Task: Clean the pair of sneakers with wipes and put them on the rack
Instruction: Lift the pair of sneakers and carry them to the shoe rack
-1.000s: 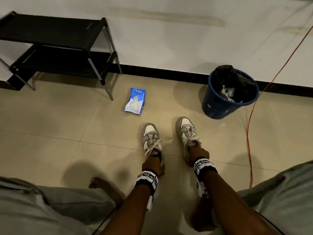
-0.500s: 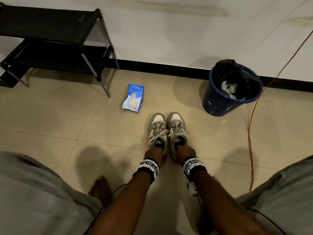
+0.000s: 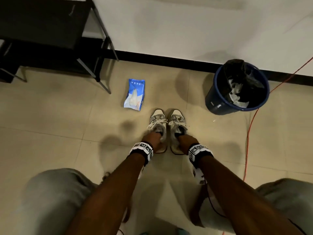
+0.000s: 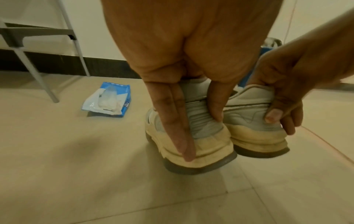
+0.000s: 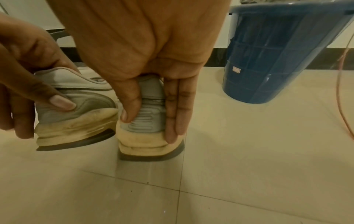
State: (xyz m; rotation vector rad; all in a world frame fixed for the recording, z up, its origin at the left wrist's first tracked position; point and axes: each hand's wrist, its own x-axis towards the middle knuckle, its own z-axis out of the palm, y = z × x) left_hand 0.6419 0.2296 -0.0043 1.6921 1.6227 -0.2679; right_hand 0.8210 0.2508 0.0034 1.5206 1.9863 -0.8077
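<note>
Left hand (image 3: 153, 139) pinching heel of left grey-white laced sneaker (image 3: 157, 123); right hand (image 3: 184, 141) pinching heel of right grey-white laced sneaker (image 3: 177, 122); pair side by side, heels raised off beige tile floor (image 3: 50, 124).

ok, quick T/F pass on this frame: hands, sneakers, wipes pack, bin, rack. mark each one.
1. Each hand grips one sneaker at the heel. True: the left hand holds the left sneaker, the right hand the right sneaker.
2. The sneakers are on the rack. False: they are low over the floor tiles; the rack stands apart at upper left.
3. The wipes pack lies inside the bin. False: the wipes pack lies on the floor, left of the sneakers.
4. The bin holds crumpled white material. True: it shows inside the bin.
5. The sneakers are side by side, toes toward the wall. True.
</note>
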